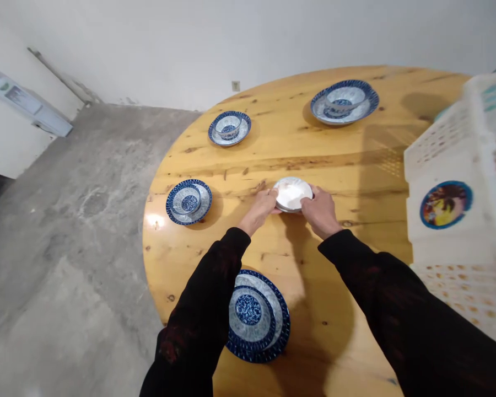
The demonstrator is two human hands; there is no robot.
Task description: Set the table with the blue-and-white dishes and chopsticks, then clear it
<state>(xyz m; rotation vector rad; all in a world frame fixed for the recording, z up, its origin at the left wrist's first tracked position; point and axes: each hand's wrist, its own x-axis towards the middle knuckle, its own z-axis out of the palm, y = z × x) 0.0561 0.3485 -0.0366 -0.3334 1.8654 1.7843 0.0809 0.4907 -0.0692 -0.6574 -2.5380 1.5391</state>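
Observation:
Both hands grip a small stack of white saucers (292, 193) over the middle of the wooden table. My left hand (264, 207) has its fingers closed on the left rim, thumb on top. On the right rim, my right hand (320, 210) is closed with its thumb at the near edge. I cannot tell whether the stack touches the wood. Around it stand blue-patterned plates, each with a bowl: a plate at the left (206, 207), one farther back (242, 134), one at the back right (370, 105), and a near plate (283, 325) partly hidden by my left sleeve.
The round wooden table (248, 165) curves away at the left above a grey concrete floor (107, 187). A tall white plastic crate (434, 154) with an oval sticker stands at the right. A white wall rises behind, and a water dispenser (28, 102) is at the far left.

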